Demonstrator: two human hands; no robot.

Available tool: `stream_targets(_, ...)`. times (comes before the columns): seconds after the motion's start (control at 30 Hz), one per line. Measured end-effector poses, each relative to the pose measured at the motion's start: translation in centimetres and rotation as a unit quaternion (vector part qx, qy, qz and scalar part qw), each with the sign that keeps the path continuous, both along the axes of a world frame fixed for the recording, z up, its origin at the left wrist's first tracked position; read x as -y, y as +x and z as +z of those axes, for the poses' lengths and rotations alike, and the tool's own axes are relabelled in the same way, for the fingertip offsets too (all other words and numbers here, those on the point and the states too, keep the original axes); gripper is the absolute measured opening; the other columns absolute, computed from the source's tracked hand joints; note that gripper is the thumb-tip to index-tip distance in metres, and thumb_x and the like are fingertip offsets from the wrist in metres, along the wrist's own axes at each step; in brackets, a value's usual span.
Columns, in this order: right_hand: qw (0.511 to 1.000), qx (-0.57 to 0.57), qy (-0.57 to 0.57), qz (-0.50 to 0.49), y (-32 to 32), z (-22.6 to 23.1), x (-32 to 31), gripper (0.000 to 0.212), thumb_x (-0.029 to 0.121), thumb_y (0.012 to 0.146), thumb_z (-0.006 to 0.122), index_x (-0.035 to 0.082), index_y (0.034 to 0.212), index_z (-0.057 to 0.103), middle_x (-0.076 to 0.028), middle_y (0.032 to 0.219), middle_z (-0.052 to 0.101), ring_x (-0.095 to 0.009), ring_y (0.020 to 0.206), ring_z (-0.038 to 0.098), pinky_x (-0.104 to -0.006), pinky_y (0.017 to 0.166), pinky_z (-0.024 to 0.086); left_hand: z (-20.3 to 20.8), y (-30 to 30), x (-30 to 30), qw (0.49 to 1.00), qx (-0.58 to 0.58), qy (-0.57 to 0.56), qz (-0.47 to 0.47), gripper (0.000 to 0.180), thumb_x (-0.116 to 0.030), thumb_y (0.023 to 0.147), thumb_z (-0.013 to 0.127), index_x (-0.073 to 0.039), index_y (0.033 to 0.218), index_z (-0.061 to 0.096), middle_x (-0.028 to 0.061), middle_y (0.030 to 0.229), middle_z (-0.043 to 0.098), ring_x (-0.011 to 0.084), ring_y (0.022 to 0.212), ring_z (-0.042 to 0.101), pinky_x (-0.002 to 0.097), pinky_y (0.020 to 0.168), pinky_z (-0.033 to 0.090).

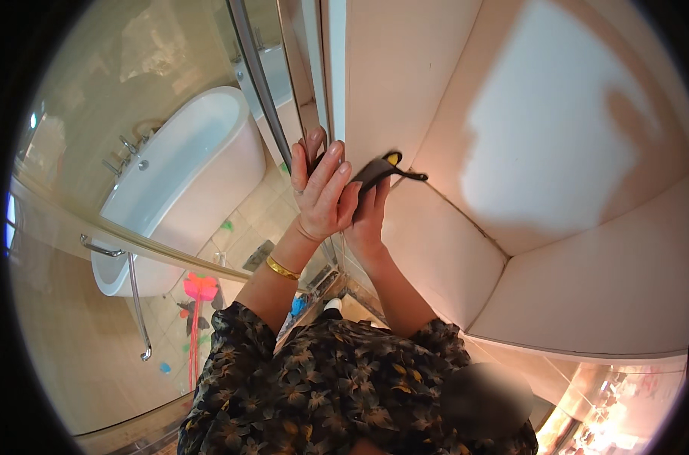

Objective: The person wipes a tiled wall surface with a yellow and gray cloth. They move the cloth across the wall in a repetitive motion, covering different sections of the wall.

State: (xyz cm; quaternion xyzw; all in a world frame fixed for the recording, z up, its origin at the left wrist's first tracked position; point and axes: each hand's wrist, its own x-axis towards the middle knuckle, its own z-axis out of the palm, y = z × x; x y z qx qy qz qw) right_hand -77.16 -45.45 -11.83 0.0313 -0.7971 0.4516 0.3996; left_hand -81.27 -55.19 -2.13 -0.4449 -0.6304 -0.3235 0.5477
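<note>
The right hand (369, 226) grips a dark strapped item (373, 174), its strap end sticking out free. The left hand (322, 193) overlaps it, fingers extended; whether they pinch anything I cannot tell. The step in hand seems to be adjusting that item beside the upright frame (337, 68); moving it calls for a steady right hold. Frame and glass panel (75, 326) limit room leftward; pale panels (447, 262) bound the more open right

LEFT: glass panel (72, 288) with chrome handle (137, 311) bars the way toward bathtub (185, 216) | AHEAD: upright frame (335, 68) blocks beside left hand (322, 197) | RIGHT: open air past right hand (369, 227), until white panels (439, 254) close it off
</note>
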Motion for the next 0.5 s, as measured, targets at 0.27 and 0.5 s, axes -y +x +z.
stream_targets(0.27, 0.998, 0.047, -0.03, -0.014, 1.1, -7.7, 0.2, 0.078, 0.026, 0.087, 0.069, -0.001, 0.148, 0.029, -0.032, 0.151, 0.021, -0.049, 0.137, 0.03, -0.0486, 0.114, 0.028, -0.2, -0.2, -0.4, 1.0, -0.004, 0.008, -0.015, 0.051, -0.001, 0.087, 0.059, -0.001, 0.135, 0.045, 0.0242, 0.144, 0.045, 0.0542, 0.14, 0.028, 0.0623, 0.117, 0.019)
stream_targets(0.5, 0.985, -0.124, -0.09, 0.075, -1.0, 8.4, -0.4, 0.037, 0.017, 0.096, 0.056, -0.001, 0.127, 0.048, -0.02, 0.121, 0.048, -0.033, 0.111, 0.052, -0.0416, 0.091, 0.046, -0.8, 0.6, 1.0, 0.992, 0.045, 0.056, -0.107, 0.068, -0.002, 0.088, 0.058, -0.006, 0.15, 0.028, 0.0287, 0.155, 0.025, 0.0522, 0.143, 0.023, 0.0593, 0.116, 0.02)
